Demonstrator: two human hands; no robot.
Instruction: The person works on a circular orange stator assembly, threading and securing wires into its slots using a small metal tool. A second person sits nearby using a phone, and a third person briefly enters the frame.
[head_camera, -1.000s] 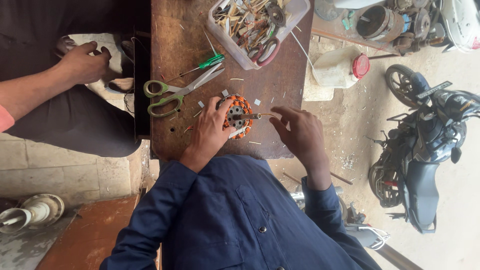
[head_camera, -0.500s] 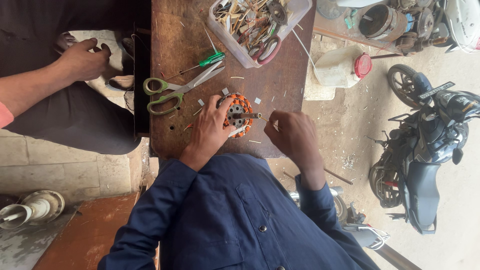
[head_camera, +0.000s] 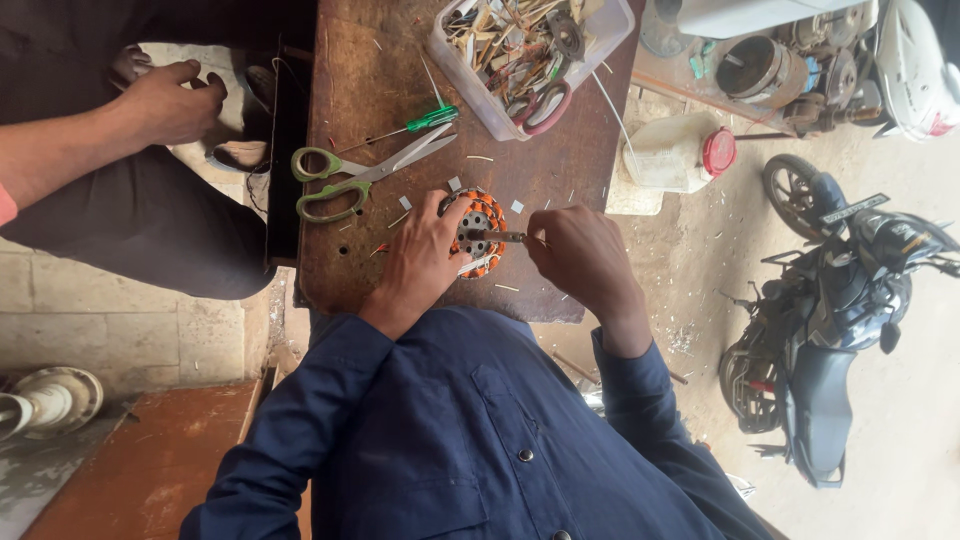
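A small round stator (head_camera: 482, 222) with orange copper windings lies on the worn brown table (head_camera: 560, 170). My left hand (head_camera: 422, 262) grips its left side, fingers curled over the rim. My right hand (head_camera: 580, 258) is closed on a thin metal tool (head_camera: 497, 237) that lies level, its tip on the stator's middle. Small white slips lie scattered around the stator. Both of my arms are in dark blue sleeves.
Green-handled scissors (head_camera: 352, 178) and a green-handled screwdriver (head_camera: 412, 124) lie left of the stator. A clear plastic box (head_camera: 528, 50) of parts stands behind. Another person's hand (head_camera: 165, 100) rests at far left. A white jug (head_camera: 675, 152) and a motorcycle (head_camera: 835, 300) are on the ground to the right.
My right hand has moved left towards the stator and the tool tip now rests on it. My left hand has stayed on the stator.
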